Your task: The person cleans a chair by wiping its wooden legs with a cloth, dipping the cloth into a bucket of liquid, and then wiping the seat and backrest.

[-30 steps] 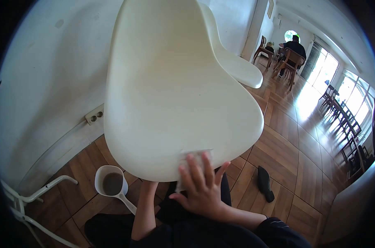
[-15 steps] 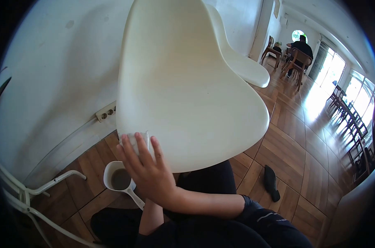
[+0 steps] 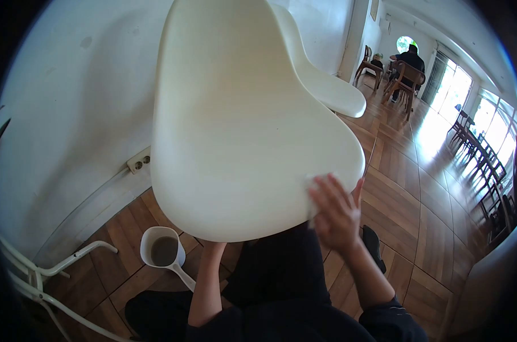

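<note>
A cream moulded chair seat (image 3: 247,154) with a tall curved back fills the middle of the head view. My right hand (image 3: 333,214) is on the seat's front right side, pressing a white cloth (image 3: 311,199) against the surface. Motion smears its fingers, and most of the cloth is hidden under them. Below the seat's front edge, my left hand (image 3: 214,248) reaches underneath, its fingers hidden by the seat. A white long-handled dipper (image 3: 181,259) holding murky brownish liquid stands on the floor to the left of my left forearm.
Behind is a second cream chair (image 3: 344,98). White metal chair legs (image 3: 39,279) lie at the lower left, near a wall socket (image 3: 139,162). A dark shoe (image 3: 373,245) rests on the wooden floor at right. Far off, a person (image 3: 412,60) sits on a wooden chair (image 3: 407,80).
My right hand has swept the cloth from the seat's front left edge across to its right side. The chair appears shifted slightly left in view.
</note>
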Tool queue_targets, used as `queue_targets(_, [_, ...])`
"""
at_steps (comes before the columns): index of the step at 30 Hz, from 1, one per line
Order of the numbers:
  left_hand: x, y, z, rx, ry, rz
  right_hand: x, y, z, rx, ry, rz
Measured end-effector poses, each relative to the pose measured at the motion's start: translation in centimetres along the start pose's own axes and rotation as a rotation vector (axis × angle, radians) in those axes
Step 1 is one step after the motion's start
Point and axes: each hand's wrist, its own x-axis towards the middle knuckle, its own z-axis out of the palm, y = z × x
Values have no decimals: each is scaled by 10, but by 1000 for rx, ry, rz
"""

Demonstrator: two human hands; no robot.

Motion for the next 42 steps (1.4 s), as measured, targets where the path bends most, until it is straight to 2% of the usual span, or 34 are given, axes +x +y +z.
queue_targets(2, [-1, 0, 0, -39, -14, 22, 10, 40, -1, 55, 25, 81])
queue_targets(4, [-3, -3, 3, -25, 62, 72, 23, 78, 1, 77, 32, 117])
queue_targets(6, [3, 4, -3, -28, 46, 47, 39, 110, 4, 276, -56, 217])
queue_targets(7, [6, 7, -5, -32, 28, 20, 49, 122, 4, 276, -53, 216])
queue_targets(10, [1, -3, 1, 41, -3, 56, 80, 159, 7, 388, -420, 321])
queue_targets(14, [3, 0, -2, 15, -32, 42, 117, 187, 22, 416, -548, 287])
queue_targets(18, [4, 2, -4, 84, -28, 38, 148, 212, 57, 286, -696, 261])
queue_targets(20, [5, 3, -5, 111, -65, 35, 164, 208, 64, 223, -740, 218])
queue_targets(22, [6, 5, -3, 129, 27, 106, 181, 194, 70, -99, -856, 260])
queue_targets(23, [6, 6, -2, 138, 73, 142, 188, 181, 68, -94, -857, 248])
queue_targets(25, [5, 3, 1, 156, 166, 214, 198, 159, 69, -398, -923, 209])
queue_targets(26, [1, -2, 3, 165, 170, 210, 203, 155, 77, -396, -922, 199])
queue_targets(28, [-9, -11, 8, 145, -63, 72, 213, 149, 100, -499, -951, 121])
queue_targets(29, [-5, -6, 3, 152, -55, 67, 218, 146, 112, -500, -946, 110])
queue_targets(31, [-2, 8, -6, -51, -98, -217, 228, 136, 136, -410, -970, 121])
queue_targets(32, [-8, -1, 1, -43, -89, -218, 233, 127, 144, -360, -993, 131])
queue_targets(34, [-23, -20, 17, 103, -58, -74, 238, 100, 160, -298, -995, 121])
queue_targets(35, [-20, -17, 15, 107, -48, -76, 240, 82, 165, -240, -1005, 120])
queue_targets(37, [-16, -5, 9, -115, -127, -186, 247, 42, 177, -110, -1043, 67])
queue_targets(38, [-13, 3, 3, -111, -119, -193, 249, 21, 181, -41, -1050, -15])
queue_targets(40, [-5, 11, -9, -222, -224, -196, 248, -24, 177, 103, -1038, -182])
queue_targets(42, [-2, 14, -11, -252, -216, -204, 239, -62, 161, 209, -1001, -351])
